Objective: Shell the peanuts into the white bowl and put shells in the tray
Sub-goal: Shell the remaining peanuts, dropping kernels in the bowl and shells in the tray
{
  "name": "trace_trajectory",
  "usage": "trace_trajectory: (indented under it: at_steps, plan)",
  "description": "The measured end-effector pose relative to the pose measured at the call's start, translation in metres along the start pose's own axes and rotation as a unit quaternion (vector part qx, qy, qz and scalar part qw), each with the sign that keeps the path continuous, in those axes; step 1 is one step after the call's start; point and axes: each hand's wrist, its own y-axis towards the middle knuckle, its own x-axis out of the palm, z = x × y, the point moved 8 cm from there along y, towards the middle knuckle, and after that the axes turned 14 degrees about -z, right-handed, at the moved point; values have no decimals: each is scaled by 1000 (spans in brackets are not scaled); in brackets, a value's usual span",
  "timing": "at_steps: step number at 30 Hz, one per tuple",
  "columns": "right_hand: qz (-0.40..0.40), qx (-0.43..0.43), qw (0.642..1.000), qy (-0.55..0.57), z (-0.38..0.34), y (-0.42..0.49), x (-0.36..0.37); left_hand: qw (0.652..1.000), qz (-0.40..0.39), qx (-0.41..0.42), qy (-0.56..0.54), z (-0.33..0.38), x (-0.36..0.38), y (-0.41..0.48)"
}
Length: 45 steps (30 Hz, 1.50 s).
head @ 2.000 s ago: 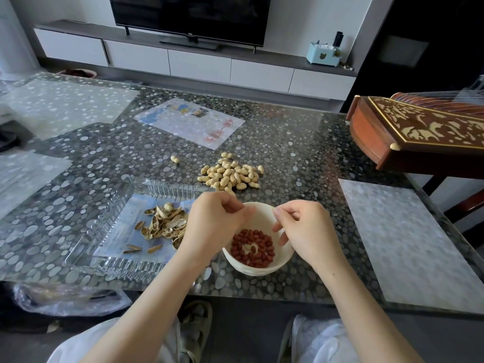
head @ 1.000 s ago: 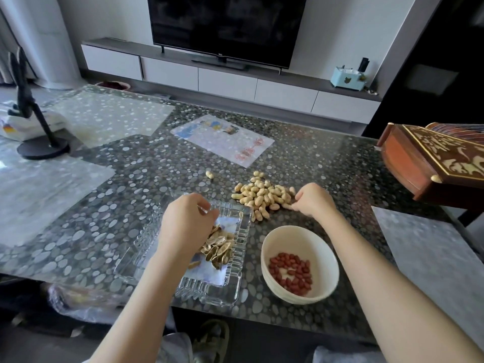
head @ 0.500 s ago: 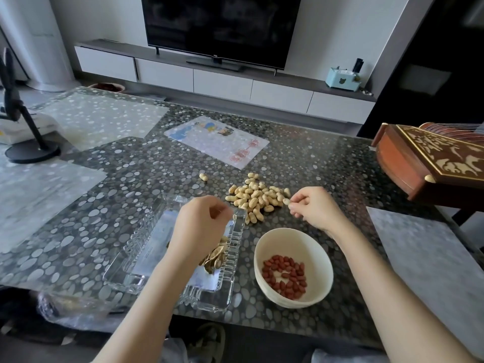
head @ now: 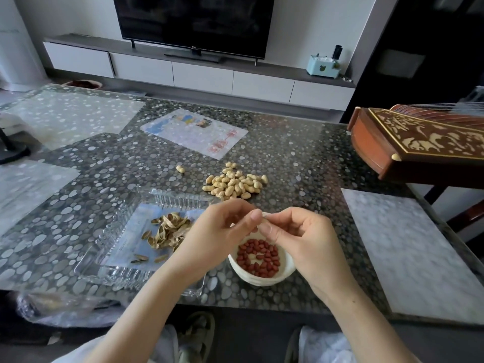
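While my left hand (head: 222, 231) and right hand (head: 296, 237) are pinching one peanut, hidden between fingertips (head: 255, 217), above the white bowl (head: 262, 280), I am judging it light, dry, brittle. I am favouring end holds; squeezing the seam.

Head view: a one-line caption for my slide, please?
Left hand and right hand pinch a peanut over the white bowl; shells lie in the tray.

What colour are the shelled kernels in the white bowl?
Reddish-brown kernels, clearest in the head view.
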Motion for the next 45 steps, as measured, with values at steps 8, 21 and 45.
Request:
trace_trajectory:
  at_steps: [8,21,45]
  plan:
    - [-81,-8,992,-99,-3,-1,2,1000,-4,-11,27,0,11,4]
    - [-16,-64,992,-112,-8,0,8,995,31,2,-97,-3,15,7]
    - [43,-61,986,-150,-5,2,16,993,92,10,-68,-8,22,8]
